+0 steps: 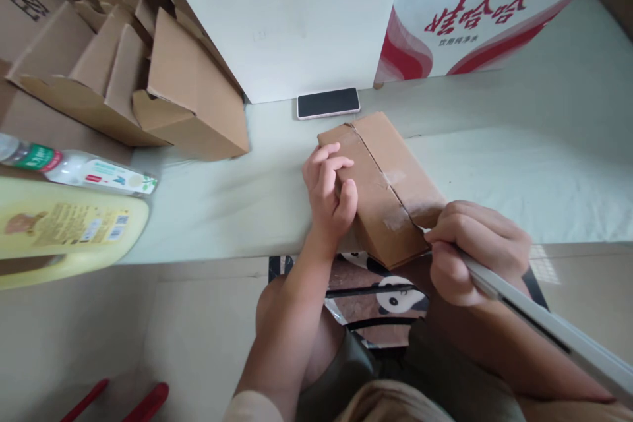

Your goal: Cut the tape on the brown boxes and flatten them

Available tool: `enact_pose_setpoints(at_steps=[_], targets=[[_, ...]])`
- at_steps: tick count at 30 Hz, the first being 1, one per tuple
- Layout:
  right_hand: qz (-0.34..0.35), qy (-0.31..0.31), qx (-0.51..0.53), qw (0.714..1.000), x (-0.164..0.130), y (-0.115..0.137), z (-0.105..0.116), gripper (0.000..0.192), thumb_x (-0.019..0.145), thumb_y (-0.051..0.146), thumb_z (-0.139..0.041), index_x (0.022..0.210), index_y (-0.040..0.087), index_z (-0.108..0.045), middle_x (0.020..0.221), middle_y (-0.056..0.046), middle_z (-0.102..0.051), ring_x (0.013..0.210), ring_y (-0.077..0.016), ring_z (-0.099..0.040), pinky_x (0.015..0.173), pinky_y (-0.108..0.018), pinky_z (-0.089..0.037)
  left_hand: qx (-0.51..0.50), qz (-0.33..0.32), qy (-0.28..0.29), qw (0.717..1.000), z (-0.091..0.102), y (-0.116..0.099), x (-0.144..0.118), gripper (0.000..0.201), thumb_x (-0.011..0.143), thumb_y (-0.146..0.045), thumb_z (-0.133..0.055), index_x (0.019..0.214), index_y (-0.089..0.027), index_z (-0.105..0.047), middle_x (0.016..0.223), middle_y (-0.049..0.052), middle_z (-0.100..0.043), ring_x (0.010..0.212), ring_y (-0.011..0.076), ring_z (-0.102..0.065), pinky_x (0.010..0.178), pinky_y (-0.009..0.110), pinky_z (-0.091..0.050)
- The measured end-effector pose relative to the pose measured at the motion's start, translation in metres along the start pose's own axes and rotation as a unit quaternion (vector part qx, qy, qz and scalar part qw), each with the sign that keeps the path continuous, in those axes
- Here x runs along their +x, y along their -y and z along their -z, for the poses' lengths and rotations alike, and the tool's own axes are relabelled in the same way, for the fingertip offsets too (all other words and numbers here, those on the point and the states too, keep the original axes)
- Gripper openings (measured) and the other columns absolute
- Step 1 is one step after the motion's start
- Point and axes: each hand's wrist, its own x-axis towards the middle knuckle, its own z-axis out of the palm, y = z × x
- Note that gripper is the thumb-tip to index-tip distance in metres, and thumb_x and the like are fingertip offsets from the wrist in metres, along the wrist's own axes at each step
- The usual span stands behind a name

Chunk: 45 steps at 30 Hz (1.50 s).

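Observation:
A small taped cardboard box (pixel 405 171) lies at an angle on the pale green cloth, its near corner jutting past the cloth-covered edge. Along its top runs a dark seam between two flaps, with crinkled clear tape over parts of it. My left hand (pixel 330 188) grips the box's left side, fingers curled over the top edge. In my right hand (pixel 477 247) is a utility knife (pixel 524 310) with a long pale handle that reaches toward the lower right. Its tip meets the near end of the seam; the blade itself is mostly hidden by my fingers.
A phone (pixel 329 104) lies behind the box, before a white carton (pixel 297 26) and a red-and-white water carton (pixel 459 26). Open cardboard boxes (pixel 192 86) stand at left, near a clear bottle (pixel 74 165) and a yellow jug (pixel 74 227). Red handles (pixel 148 402) show lower left.

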Motion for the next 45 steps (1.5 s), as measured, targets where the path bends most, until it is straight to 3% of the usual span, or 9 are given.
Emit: enact_pose_setpoints(at_steps=[31, 45], targets=[[0.003, 0.015, -0.013, 1.000, 0.0010, 0.0020, 0.0020, 0.020, 0.086, 0.012, -0.052, 0.070, 0.024, -0.047, 0.053, 0.004, -0.043, 0.045, -0.0117, -0.039, 0.045, -0.027, -0.035, 0.038, 0.006, 0.010, 0.999, -0.0006, 0.0010, -0.0002, 0.032, 0.106, -0.041, -0.031, 0.113, -0.023, -0.056, 0.134, 0.016, -0.063, 0.131, 0.0279, -0.058, 0.112, 0.048, -0.047], [0.003, 0.016, -0.012, 1.000, -0.0007, 0.0029, 0.0015, 0.019, 0.085, 0.012, -0.052, 0.071, 0.023, -0.047, 0.057, 0.004, -0.042, 0.047, -0.0106, -0.040, 0.047, -0.028, -0.035, 0.000, 0.003, 0.001, 1.000, -0.0010, 0.0016, -0.0001, 0.031, 0.105, -0.042, -0.034, 0.112, -0.023, -0.057, 0.133, 0.015, -0.063, 0.131, 0.0280, -0.058, 0.113, 0.047, -0.046]])
